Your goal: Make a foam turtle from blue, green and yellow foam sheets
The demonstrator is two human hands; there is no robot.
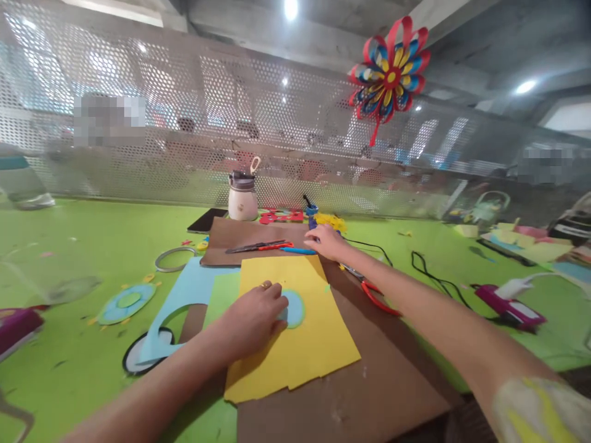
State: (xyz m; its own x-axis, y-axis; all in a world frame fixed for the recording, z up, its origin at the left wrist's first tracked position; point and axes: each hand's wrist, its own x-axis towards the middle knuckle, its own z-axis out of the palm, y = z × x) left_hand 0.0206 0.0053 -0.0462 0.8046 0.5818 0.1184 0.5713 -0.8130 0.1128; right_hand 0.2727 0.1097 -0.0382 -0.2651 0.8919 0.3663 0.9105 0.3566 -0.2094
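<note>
Two hands at work: left hand [256, 314] pressed flat, fingers spread, on blue disc [292, 307] atop yellow sheet [295, 344]; right hand [327, 241], loosely open, touches blue pen [296, 250] on the worktop [69, 246].

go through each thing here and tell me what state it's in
Left hand: flat, pressing blue disc onto yellow sheet.
Right hand: reaching, at blue pen.
Scissors: closed, lying flat.
Bottle: upright, lid on.
Pliers: lying flat.

Left hand [257, 315] presses blue disc [292, 308] on yellow sheet [290, 332]; right hand [327, 241] touches pen [298, 250]
</note>
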